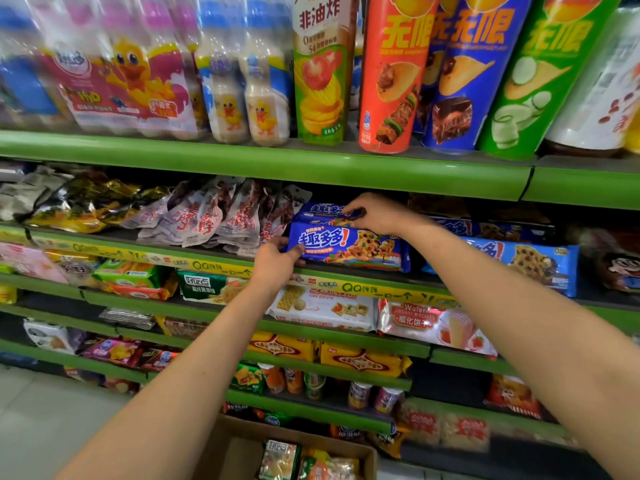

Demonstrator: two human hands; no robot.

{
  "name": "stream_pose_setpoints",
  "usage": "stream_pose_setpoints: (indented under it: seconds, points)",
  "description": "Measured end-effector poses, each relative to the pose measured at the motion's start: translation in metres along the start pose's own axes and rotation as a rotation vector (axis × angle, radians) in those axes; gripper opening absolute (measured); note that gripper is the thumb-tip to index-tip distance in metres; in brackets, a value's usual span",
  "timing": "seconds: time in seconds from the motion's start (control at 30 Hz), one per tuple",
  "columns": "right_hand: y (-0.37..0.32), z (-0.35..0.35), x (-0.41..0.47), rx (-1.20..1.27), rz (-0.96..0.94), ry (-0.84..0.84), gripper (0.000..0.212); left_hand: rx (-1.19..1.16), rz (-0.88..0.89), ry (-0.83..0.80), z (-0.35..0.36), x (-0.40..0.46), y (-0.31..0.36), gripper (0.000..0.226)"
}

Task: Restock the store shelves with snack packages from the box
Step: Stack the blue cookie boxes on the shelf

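While both bare arms are stretched toward a green store shelf (346, 174), a dark blue cookie package (346, 249) is held at its left end by the left hand (275, 263), with the thumb curled over the front of the wrapper and the fingers tucked behind it. The package lies lengthwise at the front edge of the second shelf, stacked on others of the same kind. A second blue cookie package (323, 212), lying just behind and above the first, is pinched at its top edge by the curled fingertips of the right hand (375, 214). To the right, lighter blue cookie packs (533, 265) are laid on the same shelf, and to the left a heap of pale snack pouches (207, 220) is seen. Along the shelf edge a yellow price strip (214, 266) is fixed. On the shelf above, tall crisp tubes (394, 74) in red, blue and green are stood upright beside bottled drinks (242, 84) printed with a yellow duck. At the bottom of the view, on the floor below the shelves, an open cardboard box (242, 445) is seen, with more snack packages (280, 460) inside it.
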State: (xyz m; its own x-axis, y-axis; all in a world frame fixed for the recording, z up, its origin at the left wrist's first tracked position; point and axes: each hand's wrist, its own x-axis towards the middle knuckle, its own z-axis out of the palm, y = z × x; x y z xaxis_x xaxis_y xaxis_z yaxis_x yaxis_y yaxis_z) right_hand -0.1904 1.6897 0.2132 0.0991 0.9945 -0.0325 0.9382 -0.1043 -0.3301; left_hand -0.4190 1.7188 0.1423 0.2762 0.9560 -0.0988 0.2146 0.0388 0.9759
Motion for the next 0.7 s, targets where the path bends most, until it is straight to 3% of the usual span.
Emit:
stream_pose_setpoints:
  seconds: [0.23, 0.4, 0.7]
  points:
    - [-0.010, 0.009, 0.031, -0.159, -0.022, -0.044, 0.042, 0.014, 0.003, -0.009, 0.002, -0.002, -0.002, 0.027]
    - [-0.016, 0.014, 0.044, -0.169, 0.031, 0.013, 0.012, 0.021, -0.018, -0.005, 0.003, 0.001, -0.004, 0.034]
    - [-0.018, 0.020, 0.051, -0.029, 0.091, 0.063, 0.041, 0.054, -0.015, -0.005, 0.002, 0.001, -0.002, 0.039]
